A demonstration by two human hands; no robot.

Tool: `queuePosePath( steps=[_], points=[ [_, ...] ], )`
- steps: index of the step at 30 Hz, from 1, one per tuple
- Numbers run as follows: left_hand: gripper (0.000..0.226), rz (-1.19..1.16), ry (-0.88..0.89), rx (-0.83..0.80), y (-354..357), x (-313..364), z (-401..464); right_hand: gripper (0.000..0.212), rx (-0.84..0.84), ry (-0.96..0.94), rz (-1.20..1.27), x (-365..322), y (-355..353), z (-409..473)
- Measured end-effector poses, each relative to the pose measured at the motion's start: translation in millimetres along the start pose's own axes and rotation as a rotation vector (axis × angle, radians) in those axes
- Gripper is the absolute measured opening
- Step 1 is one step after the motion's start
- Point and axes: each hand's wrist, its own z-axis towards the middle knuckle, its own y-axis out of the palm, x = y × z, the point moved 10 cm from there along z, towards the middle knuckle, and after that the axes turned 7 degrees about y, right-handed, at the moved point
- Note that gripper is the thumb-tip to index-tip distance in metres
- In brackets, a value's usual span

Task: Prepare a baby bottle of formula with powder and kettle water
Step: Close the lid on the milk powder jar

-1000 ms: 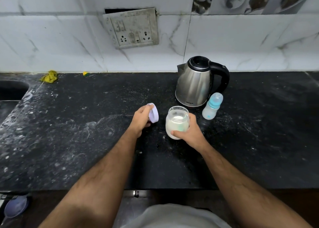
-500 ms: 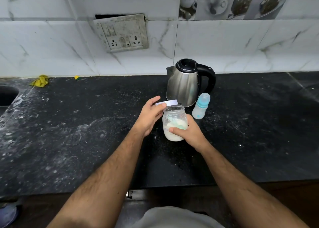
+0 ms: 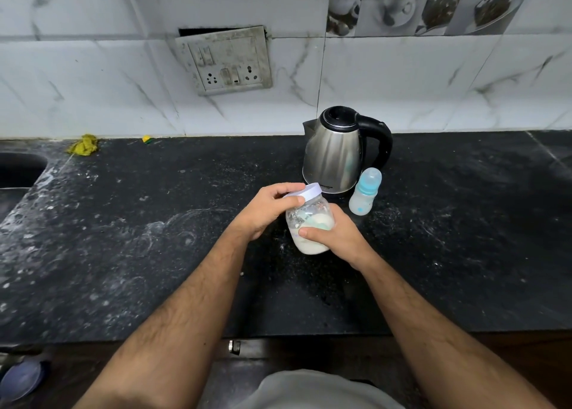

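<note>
Jar (image 3: 310, 229) held mid-counter (image 3: 154, 253); left hand (image 3: 268, 212) gripping lid (image 3: 305, 191).

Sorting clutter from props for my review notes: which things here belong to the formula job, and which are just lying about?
Part of the job:
powder jar, gripped by the right hand
jar lid, held on the jar by the left hand
kettle
baby bottle

Lying about:
yellow rag
small yellow scrap
wall socket panel
sink

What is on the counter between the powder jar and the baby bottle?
Nothing stands there: in the head view only bare black countertop separates the powder jar from the baby bottle. The kettle stands behind that gap.
</note>
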Motion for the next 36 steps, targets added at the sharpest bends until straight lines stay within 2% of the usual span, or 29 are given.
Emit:
queuePosePath(
  steps=[2, 7, 13, 14, 17, 18, 21, 23, 25, 28, 30, 33, 36],
  points=[
    [0.028, 0.032, -0.003, -0.011, -0.6, 2.6, -0.1, 0.061, -0.015, -0.001, -0.006, -1.8, 1.7, -0.8],
    [0.025, 0.147, -0.007, -0.056, 1.3, 6.1, -1.8, 0.072, -0.013, 0.002, -0.055, 0.4, 3.4, -0.3],
    [0.017, 0.145, -0.043, -0.088, 4.4, 6.1, -3.3, 0.061, -0.066, -0.029, -0.013, -5.3, 6.1, -4.5],
    [0.021, 0.132, -0.06, -0.087, 6.3, 6.4, -3.5, 0.063, -0.061, -0.028, -0.024, -6.7, 6.6, -4.6],
    [0.051, 0.179, -0.093, -0.009, 7.5, 5.8, 0.7, 0.077, -0.002, -0.008, -0.089, -2.0, 5.7, 1.0],
    [0.054, 0.195, -0.087, 0.019, 8.8, 6.5, 1.9, 0.076, 0.025, 0.003, -0.106, -2.7, 4.6, -0.3],
    [0.034, 0.16, -0.065, 0.068, 13.5, 8.5, 2.1, 0.07, 0.08, 0.009, -0.123, -7.6, 0.9, -6.4],
    [0.022, 0.105, -0.054, 0.062, 14.1, 11.8, 1.6, 0.058, 0.024, -0.019, -0.074, -16.6, 3.2, -9.5],
    [0.022, 0.027, -0.05, 0.018, 15.6, 16.5, 0.7, 0.048, -0.131, -0.044, 0.082, -24.9, 11.5, -12.8],
    [0.032, -0.098, -0.048, -0.097, 22.3, 23.9, -1.9, 0.065, -0.336, -0.01, 0.302, -23.4, 23.1, -17.7],
    [0.034, -0.147, -0.04, -0.134, 22.1, 25.9, -3.4, 0.069, -0.378, -0.003, 0.33, -21.8, 27.6, -18.8],
    [0.036, -0.082, -0.021, -0.082, 12.0, 24.3, -2.1, 0.06, -0.329, -0.027, 0.327, -25.4, 27.8, -18.3],
    [0.031, 0.022, 0.009, 0.02, 0.7, 29.5, -2.0, 0.041, -0.186, -0.07, 0.256, -29.2, 17.0, -15.4]
  ],
)
